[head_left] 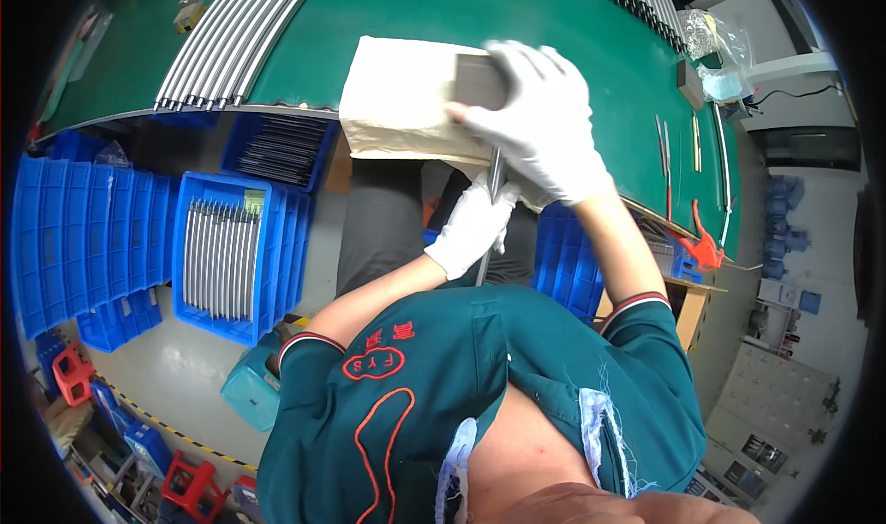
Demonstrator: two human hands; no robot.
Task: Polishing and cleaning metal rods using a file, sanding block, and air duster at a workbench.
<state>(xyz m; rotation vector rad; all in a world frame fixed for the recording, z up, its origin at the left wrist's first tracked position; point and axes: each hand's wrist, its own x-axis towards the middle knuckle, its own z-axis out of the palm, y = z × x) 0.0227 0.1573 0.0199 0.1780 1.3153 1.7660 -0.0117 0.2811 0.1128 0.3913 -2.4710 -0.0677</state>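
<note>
My right hand (549, 123), in a white glove, is closed round a dark grey rectangular block (478, 83), held over a cream cloth (392, 90) at the table's front edge. The hand is slightly blurred. A bare fingertip shows at the block's near edge. Below and nearer to me, my gloved left hand (471, 227) is wrapped round a slim metal rod (497, 172). One end of the rod runs up under my right hand and its other end comes down toward my shirt. Whether block and rod touch is hidden.
Several silver rods (242, 40) lie side by side on the green table (397, 7); more dark-ended rods (646, 7) lie far right. Blue crates (180, 279) with rods stand left, beside stacked blue crates (92, 238). An orange air blow gun (706, 245) hangs at the right edge.
</note>
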